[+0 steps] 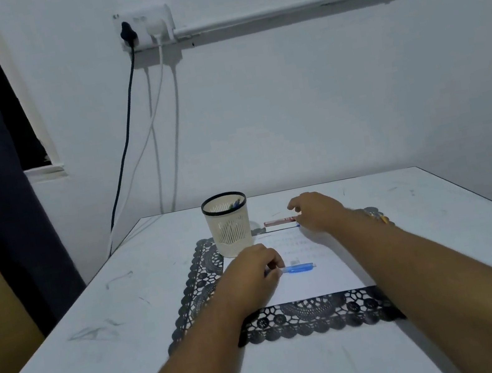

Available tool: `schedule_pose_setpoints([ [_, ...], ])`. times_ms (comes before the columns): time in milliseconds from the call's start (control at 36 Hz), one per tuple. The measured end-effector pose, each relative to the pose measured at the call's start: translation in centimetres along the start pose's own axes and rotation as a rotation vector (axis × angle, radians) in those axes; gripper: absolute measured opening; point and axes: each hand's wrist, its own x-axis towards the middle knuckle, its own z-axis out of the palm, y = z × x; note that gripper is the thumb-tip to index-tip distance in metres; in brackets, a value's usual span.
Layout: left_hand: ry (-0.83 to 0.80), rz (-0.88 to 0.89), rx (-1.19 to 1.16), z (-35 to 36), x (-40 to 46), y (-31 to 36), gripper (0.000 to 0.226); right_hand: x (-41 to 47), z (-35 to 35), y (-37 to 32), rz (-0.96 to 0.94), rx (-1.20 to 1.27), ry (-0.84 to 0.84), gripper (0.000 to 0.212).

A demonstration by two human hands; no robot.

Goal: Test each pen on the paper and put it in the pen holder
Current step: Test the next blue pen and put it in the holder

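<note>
Pen (298, 268): a blue pen lies flat on the white paper (316, 276), its long axis running left to right, near the sheet's left half. The left hand (249, 276) rests on the paper's left edge, fingers curled, and pinches the pen's left end; the rest of the barrel projects to the right of the fingers. The right hand (316, 210) is well apart from this pen, at the far end of the paper, with fingers loosely curled over the right end of a small flat box (280, 224) with a red top. Whether the right hand grips the box or only touches it cannot be told.

Pen holder (228, 224): a cream mesh cup with a black rim stands upright at the far left corner of the paper, beyond the left hand and to the left of the box. Blue pen tops (234, 204) show inside it.

The paper lies on a black lace mat (313, 314), which lies on a white table (101, 343). Faint rows of marks cross the far part of the paper.

On the wall behind, a socket (144, 28) carries a black plug and a white plug, with cables hanging down.
</note>
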Motion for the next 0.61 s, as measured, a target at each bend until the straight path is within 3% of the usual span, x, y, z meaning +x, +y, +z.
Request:
schedule_pose_setpoints([
  [222,0.016,-0.010,-0.007,-0.4,0.2,-0.5,0.011,1.4,1.9,-1.5,-0.060,-0.217,0.084,0.036],
  [306,0.016,-0.019,-0.030,-0.5,0.5,-0.6,0.012,1.9,1.9,-1.1,-0.073,-0.192,0.126,0.033],
  [444,0.011,-0.014,-0.031,-0.5,0.5,-0.5,0.012,2.9,2.0,-0.3,-0.099,-0.171,0.048,0.030],
  [611,0.006,-0.022,-0.039,-0.5,0.4,-0.8,0.011,3.4,2.2,0.2,-0.087,-0.086,0.010,0.012],
])
